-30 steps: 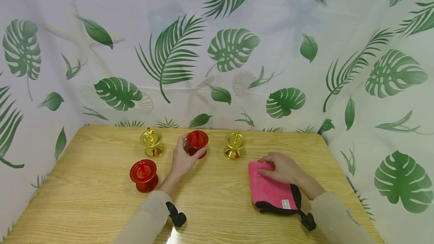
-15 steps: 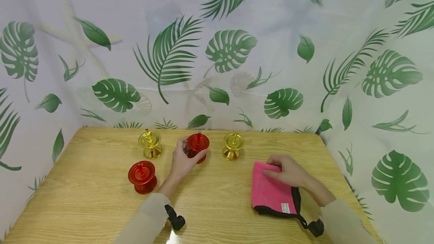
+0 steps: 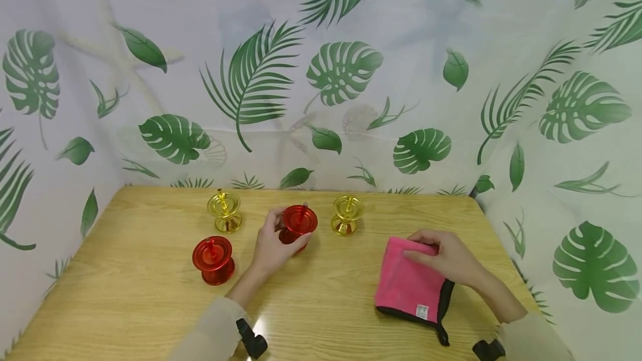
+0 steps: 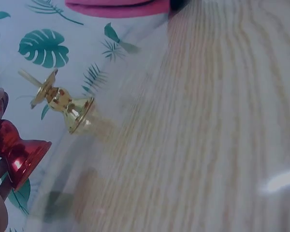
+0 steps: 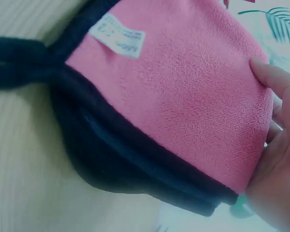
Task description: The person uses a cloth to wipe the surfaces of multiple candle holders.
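My left hand [image 3: 271, 249] grips a shiny red candle holder [image 3: 300, 219] by its narrow middle, thumb on the near side. In the left wrist view, the flared base of this red holder [image 4: 25, 155] looks raised off the wood and tilted. On the right, my right hand [image 3: 448, 259] pinches the top edge of a folded pink cloth [image 3: 403, 283]. The right wrist view has the cloth [image 5: 183, 72] hanging from thumb and fingers, with black trim, a white label and a black loop. Some right-hand fingers are hidden behind it.
A gold candle holder [image 3: 347, 210] stands right of my left hand, another gold holder [image 3: 224, 208] to its left. Nearer on the left stands a second red candle holder [image 3: 213, 256]. Behind the wooden table [image 3: 331, 316] hangs a leaf-printed curtain [image 3: 281, 93].
The red holder in my left hand has come toward me and slightly right, lifting. My right hand has drawn the pink cloth rightward and up off the table.
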`<state>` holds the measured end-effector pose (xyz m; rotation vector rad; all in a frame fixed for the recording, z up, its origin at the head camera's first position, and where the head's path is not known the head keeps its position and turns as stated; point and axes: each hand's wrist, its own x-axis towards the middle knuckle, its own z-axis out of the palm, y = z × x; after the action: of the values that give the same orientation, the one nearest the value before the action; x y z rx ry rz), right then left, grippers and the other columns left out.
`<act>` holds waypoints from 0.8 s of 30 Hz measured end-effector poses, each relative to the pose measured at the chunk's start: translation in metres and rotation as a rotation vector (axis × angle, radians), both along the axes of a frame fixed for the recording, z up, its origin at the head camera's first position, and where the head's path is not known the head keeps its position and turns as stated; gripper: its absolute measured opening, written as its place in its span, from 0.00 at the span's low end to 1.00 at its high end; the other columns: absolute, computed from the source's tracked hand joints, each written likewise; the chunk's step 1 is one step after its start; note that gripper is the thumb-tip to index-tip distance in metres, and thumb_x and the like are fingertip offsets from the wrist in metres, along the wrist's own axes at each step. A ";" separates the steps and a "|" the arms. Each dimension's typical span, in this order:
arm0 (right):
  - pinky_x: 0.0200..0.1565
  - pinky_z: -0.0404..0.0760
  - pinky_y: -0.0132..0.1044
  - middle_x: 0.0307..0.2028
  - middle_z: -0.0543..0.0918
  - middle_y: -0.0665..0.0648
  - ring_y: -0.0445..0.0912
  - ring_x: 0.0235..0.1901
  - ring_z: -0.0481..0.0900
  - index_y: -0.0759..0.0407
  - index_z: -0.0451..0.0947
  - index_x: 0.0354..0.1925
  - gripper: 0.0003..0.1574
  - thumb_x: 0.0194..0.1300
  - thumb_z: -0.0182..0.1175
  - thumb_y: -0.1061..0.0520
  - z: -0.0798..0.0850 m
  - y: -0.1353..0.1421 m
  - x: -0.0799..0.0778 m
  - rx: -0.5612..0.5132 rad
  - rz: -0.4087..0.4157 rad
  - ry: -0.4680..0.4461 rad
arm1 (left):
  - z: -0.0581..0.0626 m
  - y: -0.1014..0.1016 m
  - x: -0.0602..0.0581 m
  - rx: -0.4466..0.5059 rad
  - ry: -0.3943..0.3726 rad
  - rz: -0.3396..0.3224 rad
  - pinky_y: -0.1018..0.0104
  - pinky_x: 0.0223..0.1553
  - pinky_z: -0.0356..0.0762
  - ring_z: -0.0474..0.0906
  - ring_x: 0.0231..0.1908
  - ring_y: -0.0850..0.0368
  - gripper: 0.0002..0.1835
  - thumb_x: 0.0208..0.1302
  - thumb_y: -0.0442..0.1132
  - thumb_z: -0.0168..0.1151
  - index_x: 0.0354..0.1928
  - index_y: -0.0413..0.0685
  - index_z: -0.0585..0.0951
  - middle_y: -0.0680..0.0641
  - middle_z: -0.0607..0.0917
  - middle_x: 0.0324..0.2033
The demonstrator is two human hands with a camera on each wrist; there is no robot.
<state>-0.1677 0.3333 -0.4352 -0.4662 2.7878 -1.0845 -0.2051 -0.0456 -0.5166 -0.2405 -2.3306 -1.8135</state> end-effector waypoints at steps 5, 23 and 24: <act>0.27 0.79 0.32 0.29 0.87 0.49 0.38 0.23 0.79 0.55 0.88 0.48 0.15 0.68 0.72 0.49 0.012 -0.008 0.006 -0.036 -0.022 0.010 | 0.009 -0.001 0.012 -0.008 0.035 -0.022 0.43 0.62 0.81 0.84 0.53 0.49 0.38 0.56 0.40 0.81 0.67 0.44 0.74 0.42 0.88 0.53; 0.23 0.79 0.34 0.34 0.92 0.58 0.38 0.21 0.79 0.59 0.88 0.46 0.11 0.68 0.72 0.56 0.030 -0.067 0.022 -0.265 -0.100 0.107 | 0.058 0.003 0.053 -0.024 0.180 -0.201 0.66 0.50 0.86 0.85 0.49 0.56 0.37 0.52 0.39 0.82 0.65 0.45 0.78 0.45 0.89 0.49; 0.23 0.79 0.34 0.34 0.92 0.58 0.38 0.21 0.79 0.59 0.88 0.46 0.11 0.67 0.73 0.56 0.032 -0.071 0.023 -0.273 -0.104 0.112 | 0.060 0.004 0.055 -0.025 0.194 -0.215 0.66 0.50 0.87 0.85 0.49 0.57 0.37 0.52 0.38 0.82 0.65 0.46 0.78 0.45 0.89 0.50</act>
<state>-0.1450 0.2622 -0.4034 -0.4244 2.7965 -1.5181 -0.1498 -0.0416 -0.4568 -0.6628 -2.2653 -1.7616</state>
